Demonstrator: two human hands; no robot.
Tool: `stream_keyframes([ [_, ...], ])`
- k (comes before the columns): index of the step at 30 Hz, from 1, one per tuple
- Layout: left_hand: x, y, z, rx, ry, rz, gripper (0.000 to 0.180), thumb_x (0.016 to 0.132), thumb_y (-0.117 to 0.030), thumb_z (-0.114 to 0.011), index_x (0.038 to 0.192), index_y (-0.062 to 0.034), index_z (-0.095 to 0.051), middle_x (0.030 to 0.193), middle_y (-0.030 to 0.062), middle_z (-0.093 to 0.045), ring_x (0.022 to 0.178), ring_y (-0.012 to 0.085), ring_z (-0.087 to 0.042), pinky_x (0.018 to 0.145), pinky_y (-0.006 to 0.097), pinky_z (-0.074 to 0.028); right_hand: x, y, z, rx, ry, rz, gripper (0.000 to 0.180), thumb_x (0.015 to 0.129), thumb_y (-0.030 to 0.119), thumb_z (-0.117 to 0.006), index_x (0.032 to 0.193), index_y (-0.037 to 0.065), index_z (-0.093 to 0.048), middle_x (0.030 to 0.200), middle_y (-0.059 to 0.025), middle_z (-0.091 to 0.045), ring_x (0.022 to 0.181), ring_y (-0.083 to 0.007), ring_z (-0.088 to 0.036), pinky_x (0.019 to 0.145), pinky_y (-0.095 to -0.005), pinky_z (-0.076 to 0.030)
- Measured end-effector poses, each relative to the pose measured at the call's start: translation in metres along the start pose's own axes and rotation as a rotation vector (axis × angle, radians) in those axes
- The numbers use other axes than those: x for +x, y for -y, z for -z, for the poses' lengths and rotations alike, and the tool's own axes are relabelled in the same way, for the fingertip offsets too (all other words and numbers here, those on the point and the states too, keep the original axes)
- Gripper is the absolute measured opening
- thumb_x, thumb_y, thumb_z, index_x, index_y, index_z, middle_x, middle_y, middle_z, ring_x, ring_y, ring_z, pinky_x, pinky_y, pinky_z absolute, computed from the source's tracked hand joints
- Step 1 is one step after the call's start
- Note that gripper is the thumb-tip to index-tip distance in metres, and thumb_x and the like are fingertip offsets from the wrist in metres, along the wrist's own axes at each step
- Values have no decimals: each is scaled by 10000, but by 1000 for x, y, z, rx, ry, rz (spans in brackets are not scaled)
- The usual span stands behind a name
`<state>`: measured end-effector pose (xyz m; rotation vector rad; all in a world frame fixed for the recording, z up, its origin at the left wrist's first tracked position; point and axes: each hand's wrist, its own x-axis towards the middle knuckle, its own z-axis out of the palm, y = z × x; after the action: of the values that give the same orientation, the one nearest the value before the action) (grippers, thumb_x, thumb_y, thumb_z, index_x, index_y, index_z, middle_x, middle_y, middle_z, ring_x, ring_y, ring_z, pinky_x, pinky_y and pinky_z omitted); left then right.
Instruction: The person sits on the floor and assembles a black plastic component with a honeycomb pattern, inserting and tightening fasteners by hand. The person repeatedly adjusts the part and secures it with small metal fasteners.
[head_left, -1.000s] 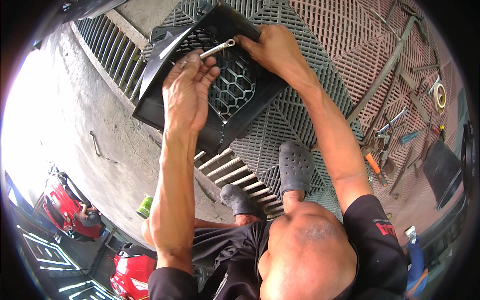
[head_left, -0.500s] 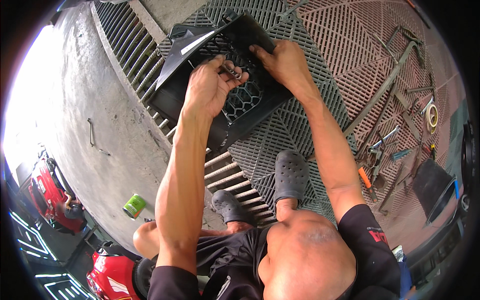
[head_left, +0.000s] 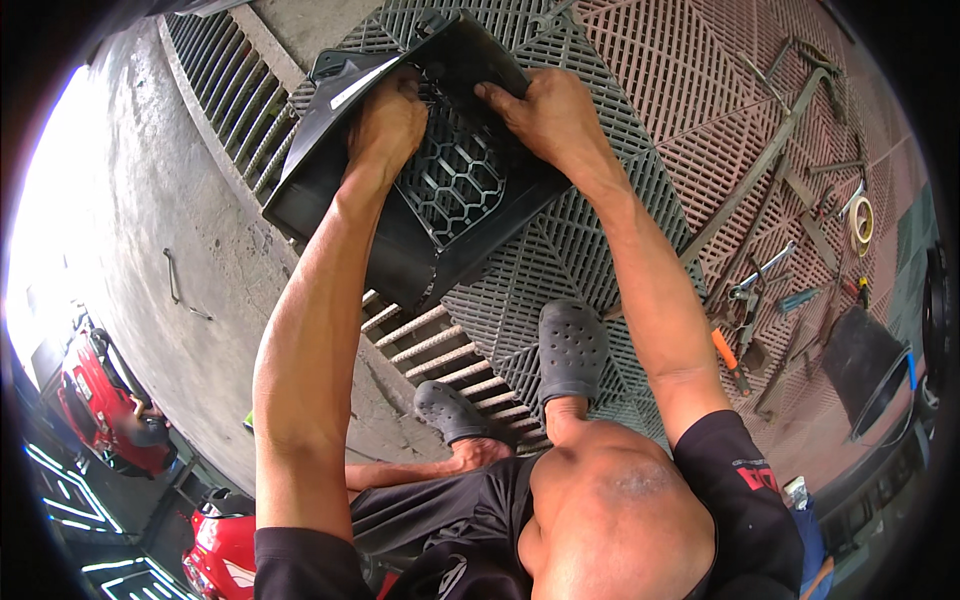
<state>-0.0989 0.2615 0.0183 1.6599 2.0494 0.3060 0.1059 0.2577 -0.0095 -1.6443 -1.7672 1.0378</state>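
Note:
A black plastic shroud [head_left: 400, 268] with a honeycomb mesh grille [head_left: 462, 190] in it lies tilted over the floor in front of me. My right hand [head_left: 548, 112] grips its right wall, thumb on the inner face and fingers over the outer side. My left hand [head_left: 388, 128] reaches inside the shroud by the upper left of the mesh. Its fingers are curled in, and the shadowed wall hides their tips and whatever they hold.
Hand tools lie on the mat at right, among them a spanner [head_left: 768, 266], an orange-handled tool [head_left: 730, 362] and a long metal bar [head_left: 745, 190]. A tape roll [head_left: 862, 222] and black bucket [head_left: 865, 362] are farther right. A drain grate [head_left: 432, 350] runs below the shroud.
My left hand has moved up and left, deeper into the shroud. The small metal tool in its fingers is now out of sight. My right hand keeps its grip.

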Motion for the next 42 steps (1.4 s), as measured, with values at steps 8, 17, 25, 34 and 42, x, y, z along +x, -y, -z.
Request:
stream_keyframes([
  [8,18,1,-7,-80,48,175,351,1005,-276,-523,1240,-84,-699,1245,244,-693,1177,418,-652,1030,458,-485,1,4,0,3,18,-31,557,888,465,-756,651,-37,-705,627,-235,-651,662,-425,-682,679,-496,-547],
  [17,22,6,-5,151,-15,100,383,981,-292,-558,1242,-49,-697,1267,248,-684,1198,446,-637,1031,480,-489,-2,3,0,1,-20,-8,543,879,463,-770,653,-27,-709,568,-208,-628,600,-407,-672,631,-483,-543],
  [25,24,8,-4,246,9,197,457,998,-350,-571,1347,-61,-638,1365,255,-630,1265,444,-596,1068,483,-472,-1,4,2,-1,-2,-12,536,880,466,-768,669,-24,-719,599,-211,-645,621,-407,-681,645,-487,-550],
  [34,20,-10,-7,-477,-99,603,420,1053,-282,-542,1380,-22,-579,1338,134,-656,1127,313,-679,969,434,-538,-1,-1,0,-2,-16,-19,537,882,471,-767,675,-23,-721,613,-222,-652,634,-413,-687,646,-490,-551],
  [42,27,12,-21,-1007,-186,528,230,1067,-87,-470,1246,-7,-591,1042,139,-683,865,219,-712,773,310,-601,-1,4,-2,-13,10,-19,518,905,458,-756,693,-13,-713,568,-173,-624,569,-345,-652,594,-445,-520],
])
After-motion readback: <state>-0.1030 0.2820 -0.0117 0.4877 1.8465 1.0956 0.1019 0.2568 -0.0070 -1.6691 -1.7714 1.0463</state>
